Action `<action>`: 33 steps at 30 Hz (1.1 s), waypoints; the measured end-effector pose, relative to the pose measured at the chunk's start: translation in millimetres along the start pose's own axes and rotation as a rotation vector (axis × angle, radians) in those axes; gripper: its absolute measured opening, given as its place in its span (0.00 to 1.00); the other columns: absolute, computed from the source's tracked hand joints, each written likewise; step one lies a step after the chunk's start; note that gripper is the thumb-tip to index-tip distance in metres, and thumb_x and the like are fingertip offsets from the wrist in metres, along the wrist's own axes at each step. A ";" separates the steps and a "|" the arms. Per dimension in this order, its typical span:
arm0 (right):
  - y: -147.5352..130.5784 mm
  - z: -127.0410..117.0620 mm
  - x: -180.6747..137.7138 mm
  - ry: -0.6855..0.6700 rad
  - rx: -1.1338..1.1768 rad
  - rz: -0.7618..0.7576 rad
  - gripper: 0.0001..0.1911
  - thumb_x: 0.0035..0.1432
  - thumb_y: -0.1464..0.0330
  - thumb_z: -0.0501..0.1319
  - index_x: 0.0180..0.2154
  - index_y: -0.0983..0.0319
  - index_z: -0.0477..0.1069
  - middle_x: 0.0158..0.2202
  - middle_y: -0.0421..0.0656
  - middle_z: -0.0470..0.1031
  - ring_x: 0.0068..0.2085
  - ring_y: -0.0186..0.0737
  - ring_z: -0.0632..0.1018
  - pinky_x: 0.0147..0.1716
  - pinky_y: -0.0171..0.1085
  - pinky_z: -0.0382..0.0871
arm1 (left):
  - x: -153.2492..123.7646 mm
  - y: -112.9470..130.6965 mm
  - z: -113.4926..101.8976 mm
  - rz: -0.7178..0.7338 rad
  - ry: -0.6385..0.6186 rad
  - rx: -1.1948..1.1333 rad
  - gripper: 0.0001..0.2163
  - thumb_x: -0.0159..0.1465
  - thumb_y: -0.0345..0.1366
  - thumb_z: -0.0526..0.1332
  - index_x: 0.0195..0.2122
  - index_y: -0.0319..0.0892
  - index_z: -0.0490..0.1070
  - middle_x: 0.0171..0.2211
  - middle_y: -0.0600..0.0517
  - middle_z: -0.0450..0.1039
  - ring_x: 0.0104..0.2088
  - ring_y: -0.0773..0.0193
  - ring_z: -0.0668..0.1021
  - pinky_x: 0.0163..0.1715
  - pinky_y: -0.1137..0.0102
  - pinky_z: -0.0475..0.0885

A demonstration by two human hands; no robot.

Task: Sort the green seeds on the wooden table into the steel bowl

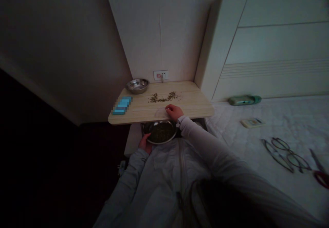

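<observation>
My left hand [145, 145] grips the left rim of a metal bowl [165, 141] just below the near edge of the small wooden table [138, 113]. Dark greenish small grains [160, 132] cover the bowl's bottom. Above the bowl, my right hand [175, 112] rests at the table's near edge, its fingers closed on a clear half-round plastic piece [160, 112]. Small greenish-brown grains [161, 99] lie scattered on the tabletop beyond that hand, with some paler bits [179, 97] at their right end.
A second metal bowl [137, 86] stands at the table's back left, behind a blurred-out phone [122, 105]. A wall socket [160, 75] is behind the table. On the bed at right lie a green bottle [244, 100], a pale device [253, 122], glasses [289, 154] and red-handled scissors [321, 178].
</observation>
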State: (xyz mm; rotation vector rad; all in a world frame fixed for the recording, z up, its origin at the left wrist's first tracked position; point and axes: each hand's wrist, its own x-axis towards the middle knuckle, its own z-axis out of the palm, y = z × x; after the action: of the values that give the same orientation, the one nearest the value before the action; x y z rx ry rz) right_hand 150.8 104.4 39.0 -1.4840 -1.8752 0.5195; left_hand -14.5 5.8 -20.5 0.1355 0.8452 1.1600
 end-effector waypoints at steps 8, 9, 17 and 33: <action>0.3 -0.1 -0.6 0.002 0.001 0.007 0.12 0.45 0.67 0.49 0.31 0.59 0.68 0.20 0.36 0.66 0.24 0.30 0.66 0.24 0.30 0.56 | -1.8 0.8 1.5 0.003 0.016 0.033 0.13 0.50 0.30 0.52 0.36 0.35 0.68 0.28 0.48 0.74 0.38 0.58 0.72 0.40 0.63 0.65; 0.6 0.0 -0.6 0.002 0.003 0.007 0.12 0.45 0.67 0.49 0.31 0.59 0.68 0.20 0.36 0.66 0.24 0.30 0.66 0.24 0.30 0.56 | -1.7 0.8 1.3 0.000 0.012 0.032 0.13 0.50 0.30 0.52 0.37 0.35 0.68 0.28 0.48 0.74 0.38 0.58 0.72 0.40 0.63 0.65; -0.3 -1.0 -0.8 -0.004 -0.006 0.005 0.12 0.45 0.67 0.49 0.32 0.59 0.67 0.20 0.36 0.66 0.24 0.30 0.66 0.25 0.30 0.57 | -1.1 0.5 1.8 0.013 0.028 0.007 0.15 0.51 0.29 0.52 0.40 0.34 0.66 0.26 0.48 0.74 0.37 0.59 0.73 0.39 0.64 0.67; 0.4 -0.7 -0.9 0.007 -0.002 0.005 0.12 0.45 0.67 0.49 0.32 0.60 0.68 0.21 0.36 0.67 0.25 0.30 0.66 0.26 0.30 0.57 | -5.7 1.5 5.6 0.004 0.033 0.031 0.09 0.50 0.29 0.52 0.31 0.35 0.69 0.24 0.48 0.74 0.37 0.58 0.73 0.38 0.64 0.67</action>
State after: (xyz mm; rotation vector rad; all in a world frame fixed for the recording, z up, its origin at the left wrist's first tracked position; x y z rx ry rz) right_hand 151.7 103.6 39.0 -1.4900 -1.8678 0.5137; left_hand -12.8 3.4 -12.9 0.1436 0.8924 1.1559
